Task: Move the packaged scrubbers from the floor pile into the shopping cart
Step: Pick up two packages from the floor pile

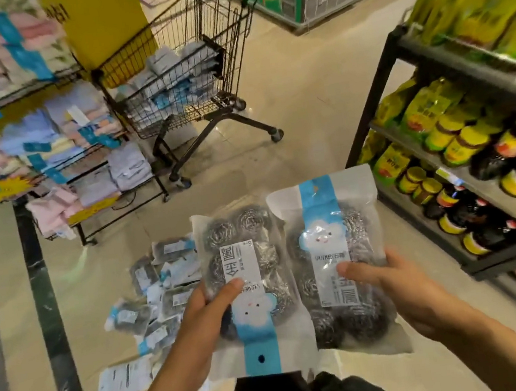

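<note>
Shelf unit [452, 75] on the right, black frame, stocked with yellow pouches, yellow-lidded jars and dark bottles. Towel rack [54, 151] on the left, folded pastel cloths with blue bands. Shopping cart [186, 72] stands between them up the aisle, well apart from the person; light packages already lie in its basket, too blurred to identify. Floor pile [157, 289] of packaged scrubbers sits on the tile at lower left, just beside the left forearm, packs overlapping at mixed angles.

Two packs are held up side by side in front of the body, edges touching or slightly overlapping. Left pack [245, 283]: blue header end toward the person, steel scrubbers visible through the clear film. Right pack [335, 260]: blue header end pointing away. Left hand [210, 311] grips the left pack at its left edge, thumb pressed on the front label, fingers behind it and hidden. Right hand [394, 279] grips the right pack at its right edge, thumb across the front, fingers curled behind.
</note>
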The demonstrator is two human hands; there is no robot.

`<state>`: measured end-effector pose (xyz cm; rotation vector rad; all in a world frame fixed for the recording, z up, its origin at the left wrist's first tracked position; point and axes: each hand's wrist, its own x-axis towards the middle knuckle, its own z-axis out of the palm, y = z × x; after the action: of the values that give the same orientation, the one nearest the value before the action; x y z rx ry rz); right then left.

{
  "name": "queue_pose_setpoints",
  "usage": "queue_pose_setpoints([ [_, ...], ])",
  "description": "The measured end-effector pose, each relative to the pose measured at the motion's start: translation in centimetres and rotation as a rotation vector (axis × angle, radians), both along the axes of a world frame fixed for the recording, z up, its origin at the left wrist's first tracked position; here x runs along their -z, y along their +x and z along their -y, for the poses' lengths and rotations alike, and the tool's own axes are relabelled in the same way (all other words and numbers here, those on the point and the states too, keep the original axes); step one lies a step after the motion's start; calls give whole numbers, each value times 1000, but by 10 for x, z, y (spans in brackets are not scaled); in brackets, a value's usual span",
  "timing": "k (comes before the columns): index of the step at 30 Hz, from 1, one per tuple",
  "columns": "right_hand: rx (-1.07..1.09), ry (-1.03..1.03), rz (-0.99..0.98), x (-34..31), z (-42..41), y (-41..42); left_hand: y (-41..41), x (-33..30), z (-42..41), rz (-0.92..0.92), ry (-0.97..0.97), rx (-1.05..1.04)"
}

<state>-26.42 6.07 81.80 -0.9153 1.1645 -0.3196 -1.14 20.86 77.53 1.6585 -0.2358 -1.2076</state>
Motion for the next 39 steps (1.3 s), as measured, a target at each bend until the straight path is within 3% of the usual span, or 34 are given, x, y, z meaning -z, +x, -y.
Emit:
queue_pose_setpoints([
  [10,32,-13,-32,20,135,26,11,2,142,22,38,0],
  [17,25,-20,16,21,255,93,73,16,254,-49,41,-48],
  [24,64,32,59,10,357,151,142,-4,364,22,31,2],
  [39,-187,60,94,15,645,311,256,-8,600,55,42,-280],
])
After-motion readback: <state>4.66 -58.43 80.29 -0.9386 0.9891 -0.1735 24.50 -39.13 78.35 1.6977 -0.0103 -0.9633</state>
